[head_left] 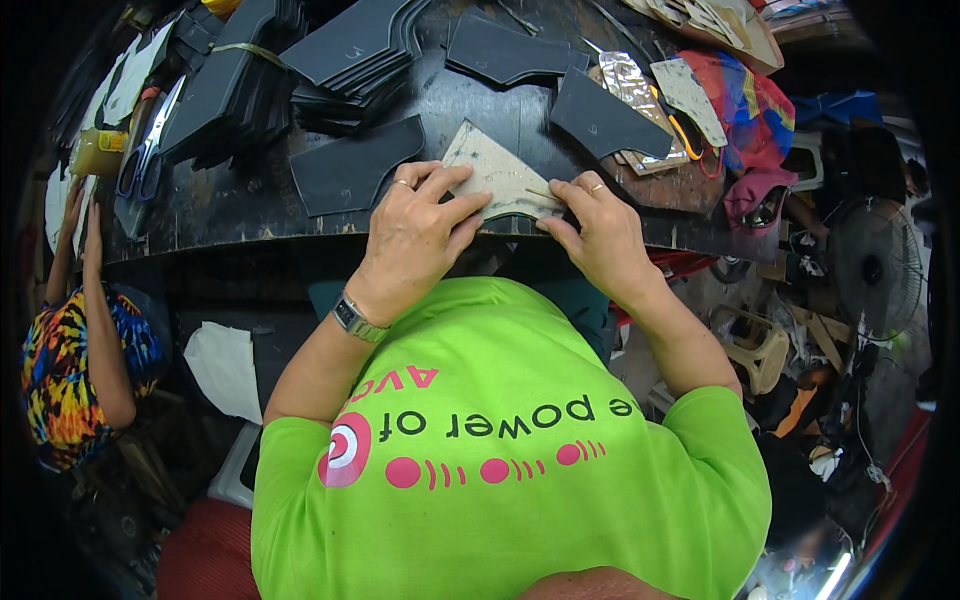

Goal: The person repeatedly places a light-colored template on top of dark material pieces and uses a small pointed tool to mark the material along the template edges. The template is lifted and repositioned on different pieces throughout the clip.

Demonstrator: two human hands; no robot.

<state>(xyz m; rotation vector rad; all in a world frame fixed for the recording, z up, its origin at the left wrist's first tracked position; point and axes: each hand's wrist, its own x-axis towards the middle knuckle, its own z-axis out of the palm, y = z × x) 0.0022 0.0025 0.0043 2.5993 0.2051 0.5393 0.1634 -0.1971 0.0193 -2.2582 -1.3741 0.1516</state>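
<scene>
A pale, speckled pattern piece (pixel 500 178) with a curved near edge lies at the front edge of the dark table. My left hand (pixel 415 225) is closed on its left side, fingertips on top and thumb at the near edge. At its right side, my right hand (pixel 605 235) is closed around a thin stick-like tool (pixel 542 193), whose tip rests over the piece; its exact kind is too small to tell. Dark cut pieces lie close by: one (pixel 358 168) to the left of my left hand, another (pixel 612 120) beyond my right hand.
Stacks of dark cut pieces (pixel 355 45) fill the table's far side. Blue-handled scissors (pixel 150 150) and a yellowish jar (pixel 97 153) sit at the left, near another person's arms (pixel 105 330). Orange-handled cutter (pixel 680 125) lies right. A fan (pixel 875 268) stands beyond the table.
</scene>
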